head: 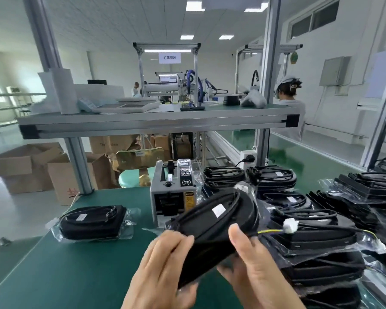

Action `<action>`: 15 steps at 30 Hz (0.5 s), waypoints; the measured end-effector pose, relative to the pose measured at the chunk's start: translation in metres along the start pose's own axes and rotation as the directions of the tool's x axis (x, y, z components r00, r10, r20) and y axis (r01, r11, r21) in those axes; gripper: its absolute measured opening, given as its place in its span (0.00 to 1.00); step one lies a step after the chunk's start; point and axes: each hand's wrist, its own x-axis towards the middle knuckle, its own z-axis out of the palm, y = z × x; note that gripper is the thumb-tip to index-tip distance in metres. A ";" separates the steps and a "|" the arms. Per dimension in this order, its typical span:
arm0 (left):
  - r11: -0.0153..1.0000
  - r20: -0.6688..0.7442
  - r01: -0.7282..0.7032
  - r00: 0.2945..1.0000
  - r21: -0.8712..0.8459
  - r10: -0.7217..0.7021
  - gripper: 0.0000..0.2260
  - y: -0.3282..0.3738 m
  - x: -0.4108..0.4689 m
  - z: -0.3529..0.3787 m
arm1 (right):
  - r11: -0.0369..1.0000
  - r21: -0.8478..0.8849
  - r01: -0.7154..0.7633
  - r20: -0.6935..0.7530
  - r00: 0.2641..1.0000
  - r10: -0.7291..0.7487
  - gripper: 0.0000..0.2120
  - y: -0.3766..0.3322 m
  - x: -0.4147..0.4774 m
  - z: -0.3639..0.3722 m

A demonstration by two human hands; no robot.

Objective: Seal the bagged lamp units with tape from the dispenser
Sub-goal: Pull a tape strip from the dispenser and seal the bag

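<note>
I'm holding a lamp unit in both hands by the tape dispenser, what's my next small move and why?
Probably hold the lamp unit with the right hand alone and reach the left hand to the tape dispenser just beyond it: both hands grip the unit, and neither holds tape yet.

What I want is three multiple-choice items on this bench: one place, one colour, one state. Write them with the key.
1. The tape dispenser stands: A) on the upper shelf B) on the bench mat, behind the held lamp unit C) on the floor.
2. The bench mat is: A) grey B) blue C) green.
3. The held lamp unit is: A) flat on the mat B) in a carton C) gripped by left hand and right hand.
Key: B, its base sits on the mat; C, the surface shows green; C, both hands hold it up.
</note>
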 end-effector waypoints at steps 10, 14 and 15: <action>0.944 0.069 0.282 0.959 -0.172 -0.274 0.15 -0.012 0.007 -0.059 | 0.817 -0.461 0.346 0.207 0.937 -0.281 0.31 0.027 0.020 -0.005; 0.976 0.300 0.147 0.949 -0.163 -0.093 0.20 -0.024 0.058 -0.063 | 0.690 -0.631 0.355 0.307 0.931 -0.197 0.31 0.025 0.019 -0.013; 0.987 0.356 0.079 0.934 -0.141 -0.024 0.23 -0.028 0.067 -0.060 | 0.673 -0.655 0.344 0.315 0.934 -0.171 0.32 0.024 0.018 -0.012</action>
